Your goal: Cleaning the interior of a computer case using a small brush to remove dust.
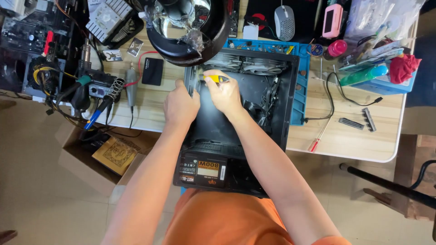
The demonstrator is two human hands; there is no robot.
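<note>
Hands, two, bare, both at the upper left corner of an open black computer case (290,97). Right hand (225,94): fingers curled shut around a yellow-handled tool (217,79) (its tip is hidden, so its kind cannot be told), held just inside the case near the top edge. Left hand (180,106): fingers bent over the left wall of the case, gripping that edge, just beside the right hand.

Case: lies on its side, open face up, partly on the wooden table (349,136) and partly overhanging toward the person's orange shirt (227,220). Contents: two pale fans (247,64) along the far wall, a bundle of black cables (268,102) at the right, a black power supply (202,171) with a yellow-and-white label at the near end.

Blue mat (299,81): under the case, showing along its far and right sides; small parts lie on its far strip.

Round magnifier lamp (186,27): hangs over the case's far left corner.

Blue tray (386,84), far right of the table: holds a green bottle (365,75) and a red cloth (402,68).

Cardboard box (91,159), on the floor at left: open, holds a brown patterned packet (117,154).

Loose on the table: red-handled screwdriver (317,138), grey mouse (284,22), soldering gear (97,88) at left.
</note>
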